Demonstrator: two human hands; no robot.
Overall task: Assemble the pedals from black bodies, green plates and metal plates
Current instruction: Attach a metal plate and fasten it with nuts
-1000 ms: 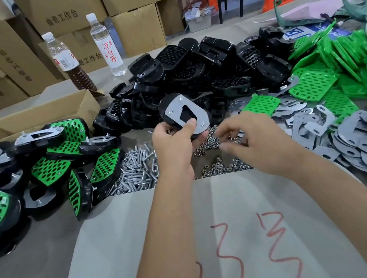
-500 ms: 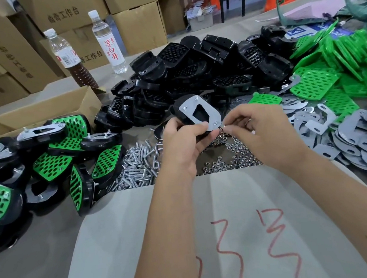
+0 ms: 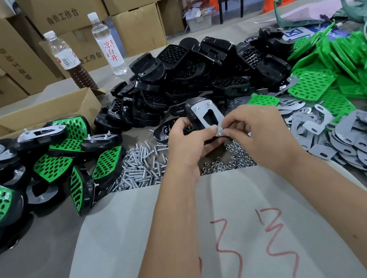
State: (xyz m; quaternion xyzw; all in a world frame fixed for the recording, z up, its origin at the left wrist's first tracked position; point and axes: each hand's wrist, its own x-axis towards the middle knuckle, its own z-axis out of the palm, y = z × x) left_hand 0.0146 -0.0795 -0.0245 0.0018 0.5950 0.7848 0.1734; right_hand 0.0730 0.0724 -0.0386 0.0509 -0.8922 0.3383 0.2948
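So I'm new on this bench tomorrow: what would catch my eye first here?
Probably the two hands at the centre: the left hand grips a black pedal body with a metal plate on it, while the right hand pinches at the plate's near end. Behind them rises a heap of black bodies, with bright green plates piled at the right and finished pedals at the left.

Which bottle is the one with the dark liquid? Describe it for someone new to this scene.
Look to the stacked cardboard boxes behind the table. Two plastic bottles stand before them; take the left bottle, beside the open carton. Its lower half holds brown liquid, while the right bottle is clear.
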